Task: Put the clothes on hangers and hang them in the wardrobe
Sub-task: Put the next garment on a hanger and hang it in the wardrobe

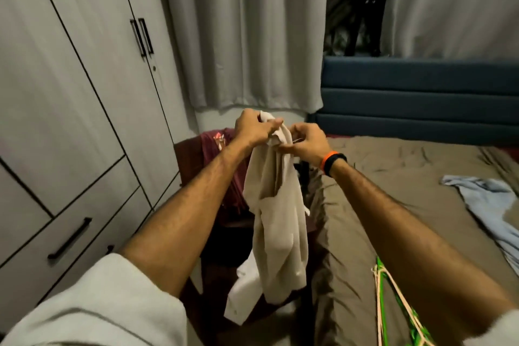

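Observation:
A cream shirt (273,222) hangs in the air in front of me, bunched at its top. My left hand (254,128) grips the top of the shirt from the left. My right hand (306,140) pinches the fabric at the same spot from the right. The shirt's lower end dangles between the bed and a chair. Several hangers, green and pale (384,298), lie on the bed at the lower right. The grey wardrobe (84,87) stands at the left with its doors closed. A light blue garment (488,199) lies on the bed at the right.
A dark chair (191,154) with a maroon cloth (222,154) draped over it stands between wardrobe and bed. The bed has a brown sheet (407,177) and a blue headboard (421,98). Grey curtains (247,31) hang behind, with a dark window gap.

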